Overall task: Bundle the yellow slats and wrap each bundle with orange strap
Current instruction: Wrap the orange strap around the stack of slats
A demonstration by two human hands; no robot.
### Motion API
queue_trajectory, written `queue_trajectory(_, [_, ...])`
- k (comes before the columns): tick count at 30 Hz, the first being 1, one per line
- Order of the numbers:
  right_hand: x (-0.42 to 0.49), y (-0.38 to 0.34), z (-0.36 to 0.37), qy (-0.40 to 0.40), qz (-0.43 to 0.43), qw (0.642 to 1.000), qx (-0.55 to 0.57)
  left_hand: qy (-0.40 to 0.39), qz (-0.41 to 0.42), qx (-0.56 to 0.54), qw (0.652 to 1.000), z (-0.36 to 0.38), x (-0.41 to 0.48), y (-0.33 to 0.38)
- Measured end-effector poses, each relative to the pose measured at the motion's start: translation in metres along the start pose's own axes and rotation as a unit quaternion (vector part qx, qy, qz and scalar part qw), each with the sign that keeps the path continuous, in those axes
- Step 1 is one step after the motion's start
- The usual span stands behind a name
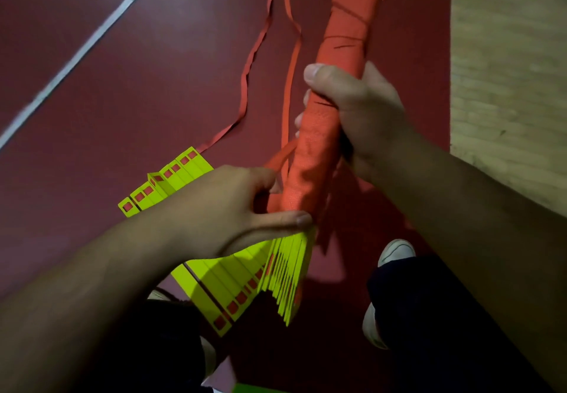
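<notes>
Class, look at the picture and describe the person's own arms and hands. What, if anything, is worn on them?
Both are bare. The left hand and right hand wear no gloves, and no ring shows on the visible fingers. The left forearm and right forearm carry no sleeve, watch or bracelet as far as the frame shows. The right thumbnail is cut short.

Head-mounted view, steeply downward, close.
</notes>
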State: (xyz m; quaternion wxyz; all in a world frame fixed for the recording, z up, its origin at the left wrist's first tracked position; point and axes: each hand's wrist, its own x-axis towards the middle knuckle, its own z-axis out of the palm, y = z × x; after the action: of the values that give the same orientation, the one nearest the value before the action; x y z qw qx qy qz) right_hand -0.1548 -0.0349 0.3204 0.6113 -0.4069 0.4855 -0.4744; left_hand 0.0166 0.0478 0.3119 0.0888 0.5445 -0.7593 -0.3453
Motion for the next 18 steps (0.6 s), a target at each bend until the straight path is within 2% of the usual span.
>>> queue_trajectory(4, [0.004,0.009,0.003,0.071,-0.028,0.994,-0.073,0.002,-0.028,0.064,0.998,0.012,0.002,0.007])
queue_trajectory(7, [0.004,0.009,0.004,0.081,-0.025,0.995,-0.061,0.04,-0.011,0.082,0.996,0.015,0.004,0.009])
queue_trajectory(9, [0.001,0.003,0.004,0.04,-0.001,0.999,0.018,0.047,0.028,0.034,0.998,0.012,0.005,0.007])
queue_trajectory(11, [-0.004,-0.005,0.002,-0.048,0.029,0.99,0.127,0.01,0.053,-0.106,0.993,0.008,0.003,0.007])
queue_trajectory(13, [-0.01,-0.011,-0.003,-0.135,0.07,0.967,0.203,-0.044,0.069,-0.246,0.966,0.006,-0.001,0.011])
queue_trajectory(14, [-0.012,-0.013,-0.003,-0.164,0.093,0.957,0.22,-0.062,0.077,-0.276,0.956,0.006,-0.002,0.011])
queue_trajectory(16, [-0.012,-0.011,0.0,-0.182,0.124,0.952,0.214,-0.078,0.079,-0.261,0.959,0.007,0.0,0.008])
queue_trajectory(18, [-0.008,-0.007,0.002,-0.151,0.134,0.963,0.179,-0.086,0.062,-0.193,0.975,0.007,0.003,0.004])
